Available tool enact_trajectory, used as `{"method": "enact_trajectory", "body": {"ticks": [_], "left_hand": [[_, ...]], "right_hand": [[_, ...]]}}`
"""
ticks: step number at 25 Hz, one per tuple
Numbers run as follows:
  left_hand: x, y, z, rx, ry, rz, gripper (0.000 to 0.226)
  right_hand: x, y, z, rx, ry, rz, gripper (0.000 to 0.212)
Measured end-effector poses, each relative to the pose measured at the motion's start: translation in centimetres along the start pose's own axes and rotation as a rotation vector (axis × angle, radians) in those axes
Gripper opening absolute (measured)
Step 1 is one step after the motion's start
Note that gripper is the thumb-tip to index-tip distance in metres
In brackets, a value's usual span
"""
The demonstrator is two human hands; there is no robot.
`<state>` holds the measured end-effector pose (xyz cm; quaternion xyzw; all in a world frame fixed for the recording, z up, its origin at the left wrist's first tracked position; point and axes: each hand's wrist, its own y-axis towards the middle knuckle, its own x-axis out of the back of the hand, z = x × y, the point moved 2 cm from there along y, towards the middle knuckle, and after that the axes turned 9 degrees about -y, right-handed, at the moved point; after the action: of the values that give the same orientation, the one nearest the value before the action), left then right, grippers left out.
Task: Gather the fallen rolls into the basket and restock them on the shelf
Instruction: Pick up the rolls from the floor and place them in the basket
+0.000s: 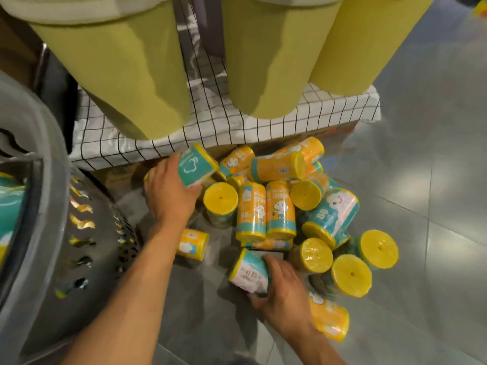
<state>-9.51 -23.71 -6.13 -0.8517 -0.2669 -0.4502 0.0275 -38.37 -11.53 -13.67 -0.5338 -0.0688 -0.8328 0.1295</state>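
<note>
Several yellow and teal wrapped rolls [266, 209] lie in a heap on the grey floor below a low shelf. My left hand [168, 191] grips a teal roll [196, 164] at the heap's far left edge, just under the shelf front. My right hand [279, 288] grips another teal and white roll [249, 270] at the near side of the heap. A grey perforated basket [87, 248] stands at the left, beside my left forearm, with several rolls showing inside.
The shelf [329, 111] carries a white cloth with a black grid and three tall olive-green cylinders [274, 56]. One roll [192, 243] lies apart between the basket and the heap. Tiled floor [434, 180] stretches to the right.
</note>
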Motion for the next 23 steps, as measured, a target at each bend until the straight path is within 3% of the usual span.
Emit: {"method": "enact_trajectory", "body": {"ticks": [4,6,10,12,14,17,19,21,23], "left_hand": [[7.6,-7.4,-5.6,0.021,-0.200,-0.069,0.072],[12.1,-10.9,-9.8,-0.035,-0.300,-0.031,0.077],[22.3,-13.5,-15.6,-0.103,-0.382,-0.043,0.088],[28.0,-12.8,-14.8,-0.071,-0.497,-0.084,0.087],[33.2,-11.9,-11.5,0.025,-0.612,-0.150,0.078],[40.5,-11.5,-3.4,0.243,-0.528,-0.222,0.069],[43.7,-11.7,1.9,0.431,-0.361,-0.235,0.073],[45.7,-11.8,6.1,0.560,-0.268,-0.262,0.064],[46.6,-11.9,8.8,0.576,-0.313,-0.276,0.049]], "right_hand": [[7.1,-1.8,3.4,-0.289,0.371,-0.136,0.061],[12.7,-1.6,4.8,-0.402,0.420,-0.191,0.057],[24.9,1.1,11.2,-0.363,0.668,-0.178,0.048],[29.2,2.1,17.4,-0.228,0.988,-0.039,0.050],[30.7,3.2,23.4,-0.119,1.244,0.247,0.051],[28.5,4.5,33.0,-0.076,1.194,0.630,0.060],[25.0,5.1,39.2,-0.110,1.145,0.767,0.050],[21.7,5.0,44.3,-0.139,1.062,0.796,0.046],[19.1,5.8,46.1,-0.011,0.883,0.685,0.046]]}}
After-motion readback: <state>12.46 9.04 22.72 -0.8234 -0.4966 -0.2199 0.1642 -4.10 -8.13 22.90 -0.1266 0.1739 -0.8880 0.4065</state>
